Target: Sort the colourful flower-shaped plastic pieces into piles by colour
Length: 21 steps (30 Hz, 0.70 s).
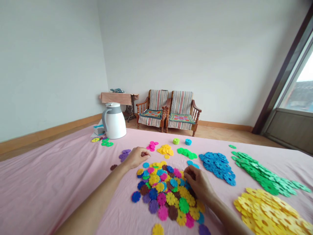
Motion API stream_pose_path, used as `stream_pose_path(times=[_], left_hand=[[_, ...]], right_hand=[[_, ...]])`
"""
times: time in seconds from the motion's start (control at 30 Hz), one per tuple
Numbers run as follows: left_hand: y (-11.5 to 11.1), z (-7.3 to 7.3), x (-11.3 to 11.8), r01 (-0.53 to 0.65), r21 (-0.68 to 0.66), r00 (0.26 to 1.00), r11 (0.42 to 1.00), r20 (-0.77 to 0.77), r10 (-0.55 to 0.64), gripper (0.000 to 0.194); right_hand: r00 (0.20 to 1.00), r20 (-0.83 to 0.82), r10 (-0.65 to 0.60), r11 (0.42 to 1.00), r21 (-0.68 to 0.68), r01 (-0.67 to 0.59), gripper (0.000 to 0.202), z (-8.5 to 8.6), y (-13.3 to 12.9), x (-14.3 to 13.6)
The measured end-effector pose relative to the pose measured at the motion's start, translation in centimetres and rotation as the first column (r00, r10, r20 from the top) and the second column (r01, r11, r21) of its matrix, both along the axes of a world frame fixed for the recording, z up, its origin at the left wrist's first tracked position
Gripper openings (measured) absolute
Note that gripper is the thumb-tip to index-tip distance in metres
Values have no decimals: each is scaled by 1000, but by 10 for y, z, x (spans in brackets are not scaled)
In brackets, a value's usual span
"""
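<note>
A mixed pile of small notched discs (pixel 159 187) in many colours lies on the pink cloth in front of me. My left hand (pixel 137 157) hovers beyond the pile's upper left, between the purple discs (pixel 124 154) and the yellow cluster (pixel 165 149); its fingers curl together, and whatever they hold is too small to make out. At the pile's right side my right hand (pixel 199 182) has its thumb and fingertips pinched at a yellow disc. Small pink discs (pixel 152 145) and bright green discs (pixel 187 153) form separate groups farther back.
Large blue discs (pixel 217 165), green discs (pixel 262 173) and yellow discs (pixel 271 212) lie heaped on the right. A white jug (pixel 115 123) stands at the back left. Two short stacks, lime (pixel 176 141) and blue (pixel 188 142), stand near the far edge. Two chairs (pixel 182 112) are beyond.
</note>
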<state>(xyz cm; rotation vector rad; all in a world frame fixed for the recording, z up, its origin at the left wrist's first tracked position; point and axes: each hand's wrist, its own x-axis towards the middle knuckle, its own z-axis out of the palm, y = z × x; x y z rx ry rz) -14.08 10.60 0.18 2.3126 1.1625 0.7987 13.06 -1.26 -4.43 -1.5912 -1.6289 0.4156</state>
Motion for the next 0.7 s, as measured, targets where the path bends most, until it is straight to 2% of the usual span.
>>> stream_pose_path(times=[0.1, 0.2, 0.3, 0.37, 0.53, 0.7], left_hand=[[-19, 5, 27, 151, 37, 988, 988, -28, -150, 18], [-33, 6, 54, 301, 112, 950, 947, -117, -289, 23], [-36, 3, 72, 429, 168, 889, 887, -254, -382, 24], [-32, -1, 78, 473, 172, 858, 864, -312, -408, 22], [-25, -12, 84, 447, 178, 866, 877, -332, -374, 16], [-33, -15, 84, 315, 181, 937, 932, -213, -276, 19]], right_hand=[[1000, 3, 0, 1000, 2, 0, 14, 0, 1, 0], [1000, 2, 8, 1000, -3, -8, 14, 0, 2, 0], [1000, 1, 17, 1000, 2, -17, 14, 1, 2, 1], [1000, 1, 27, 1000, 7, -27, 14, 2, 2, 1], [999, 26, 24, 999, 24, -24, 13, 6, -1, -1], [999, 36, 35, 999, 23, -36, 12, 8, -3, -1]])
